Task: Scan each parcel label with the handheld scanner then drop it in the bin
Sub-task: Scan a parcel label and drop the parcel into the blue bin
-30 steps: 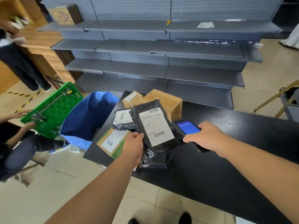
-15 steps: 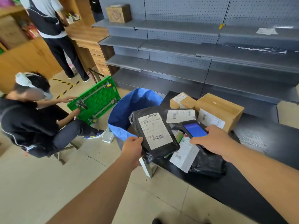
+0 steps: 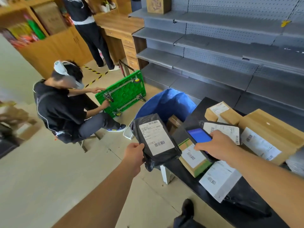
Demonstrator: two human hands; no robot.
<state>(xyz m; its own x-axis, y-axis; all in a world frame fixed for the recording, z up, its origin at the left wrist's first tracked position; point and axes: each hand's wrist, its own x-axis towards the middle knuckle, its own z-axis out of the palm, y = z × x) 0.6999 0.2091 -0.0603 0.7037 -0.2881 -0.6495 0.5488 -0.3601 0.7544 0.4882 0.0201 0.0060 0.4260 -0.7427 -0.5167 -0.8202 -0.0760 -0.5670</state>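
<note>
The left hand (image 3: pixel 134 153) is pinching a black parcel (image 3: pixel 156 141) in its grip, just before the blue bin (image 3: pixel 166 104). The right hand (image 3: pixel 218 145), beside it, is gripping the scanner (image 3: pixel 199 137).

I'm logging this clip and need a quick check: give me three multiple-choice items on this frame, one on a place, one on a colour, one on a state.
1. Where is the black parcel?
A. on the table
B. held beside the table's end, near the bin
C. on a shelf

2. What colour is the bin?
A. blue
B. red
C. grey

3. What is the right hand doing?
A. hanging idle
B. lying flat on a box
C. gripping the scanner

Answers: 1 B, the left hand holds it off the table, just short of the bin's rim. 2 A, its walls are plainly blue. 3 C, fingers wrap the scanner, whose screen is lit.
</note>
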